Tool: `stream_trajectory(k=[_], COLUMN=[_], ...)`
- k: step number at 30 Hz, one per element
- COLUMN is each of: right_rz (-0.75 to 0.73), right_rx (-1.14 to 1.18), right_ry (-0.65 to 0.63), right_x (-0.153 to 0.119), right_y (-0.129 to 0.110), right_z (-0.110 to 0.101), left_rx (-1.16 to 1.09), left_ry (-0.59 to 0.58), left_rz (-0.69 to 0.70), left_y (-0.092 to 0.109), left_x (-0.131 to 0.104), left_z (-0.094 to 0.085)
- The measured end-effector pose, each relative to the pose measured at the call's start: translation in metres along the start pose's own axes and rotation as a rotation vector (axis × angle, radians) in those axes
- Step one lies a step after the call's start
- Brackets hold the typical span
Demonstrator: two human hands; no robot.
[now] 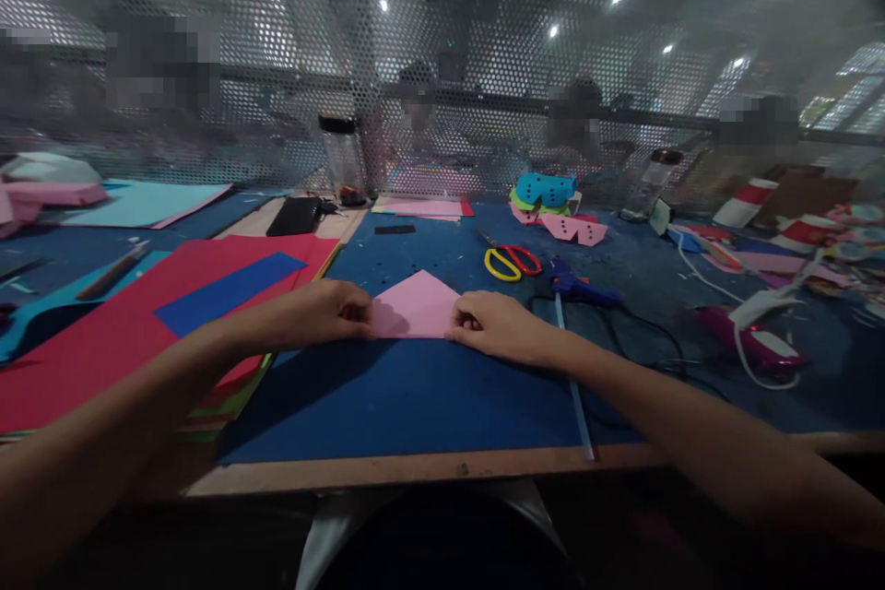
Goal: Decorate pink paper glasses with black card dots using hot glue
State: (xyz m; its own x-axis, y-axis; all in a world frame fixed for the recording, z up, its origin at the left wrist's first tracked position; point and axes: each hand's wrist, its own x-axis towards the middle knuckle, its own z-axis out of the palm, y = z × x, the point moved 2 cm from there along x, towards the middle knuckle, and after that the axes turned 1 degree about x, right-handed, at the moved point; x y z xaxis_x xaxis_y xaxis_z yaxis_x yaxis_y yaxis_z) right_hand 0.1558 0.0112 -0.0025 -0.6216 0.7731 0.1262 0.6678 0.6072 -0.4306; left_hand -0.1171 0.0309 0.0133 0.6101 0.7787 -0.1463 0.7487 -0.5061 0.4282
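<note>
Pink paper [418,309] is mid-surface, btwn both hands, peak pointing away & straight edge toward the person. L hand [346,312]: grip closed, fingers curled w/ thumb at the paper's L corner. R hand [484,323]: same, grip closed at the R corner; can't tell how hard either pinches. Blue surface [415,396] shows in front of the paper. Off to L, red sheets [83,341] w/ a blue strip [231,291] on top, nr the L forearm. Beyond R hand: scissors [512,263] w/ yellow & red handles, then a blue glue gun [584,286], its clear stick [578,392] running under the R forearm to the nr edge. Farther back: pink cutout [573,229] w/ dark holes, plus a black-lidded jar [342,161] at back L.
</note>
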Motion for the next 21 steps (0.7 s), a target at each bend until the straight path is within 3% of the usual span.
stream_trajectory(k=[21], right_rz=[-0.013], right_rx=[-0.003], right_ry=[0.001], right_x=[0.0], right_y=[0.002], right_z=[0.001], left_rx=[-0.023], left_ry=[-0.117], left_rz=[-0.115], left_y=[-0.029], left_x=[-0.011], left_z=[-0.015])
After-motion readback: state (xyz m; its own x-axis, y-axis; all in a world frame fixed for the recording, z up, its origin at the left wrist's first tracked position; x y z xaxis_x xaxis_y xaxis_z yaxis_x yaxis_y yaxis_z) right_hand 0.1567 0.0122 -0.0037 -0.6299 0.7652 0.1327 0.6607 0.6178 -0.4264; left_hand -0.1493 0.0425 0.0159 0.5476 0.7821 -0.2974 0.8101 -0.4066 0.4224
